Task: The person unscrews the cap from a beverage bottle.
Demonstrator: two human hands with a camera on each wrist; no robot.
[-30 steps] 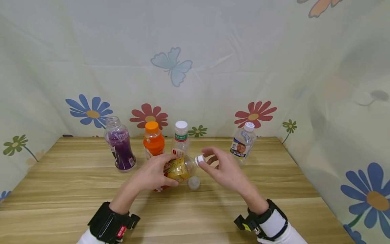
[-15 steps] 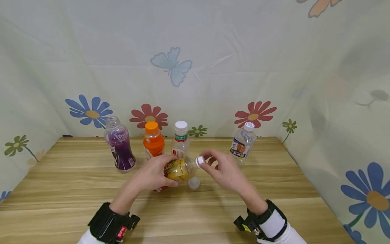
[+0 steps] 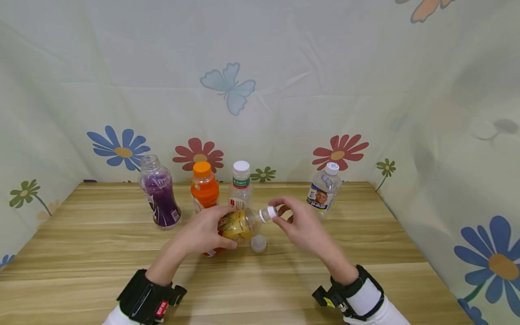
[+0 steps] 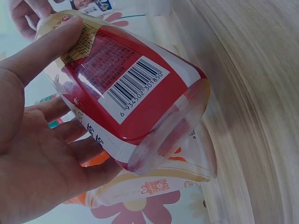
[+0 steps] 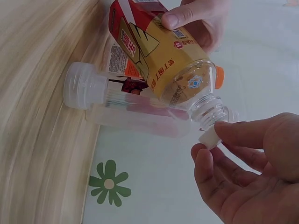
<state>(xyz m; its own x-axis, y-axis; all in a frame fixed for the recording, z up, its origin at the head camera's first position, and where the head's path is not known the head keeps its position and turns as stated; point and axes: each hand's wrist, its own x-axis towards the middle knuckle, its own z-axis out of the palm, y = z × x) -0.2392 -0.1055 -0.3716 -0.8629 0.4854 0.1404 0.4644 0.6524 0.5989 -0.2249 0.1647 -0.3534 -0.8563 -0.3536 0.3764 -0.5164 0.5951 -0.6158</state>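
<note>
Right wrist view — white cap [image 5: 209,139] is pinched between right fingers [image 5: 205,170].

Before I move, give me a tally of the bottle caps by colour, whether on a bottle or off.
White: 3 (green-banded bottle's cap, rightmost bottle's cap, pinched cap in the right hand)
Orange: 1 (orange bottle's cap)
Translucent: 1 (loose cap on the table)
Total: 5

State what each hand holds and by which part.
Left hand: red and yellow bottle, by its labelled body. Right hand: white cap, pinched by its sides.
</note>
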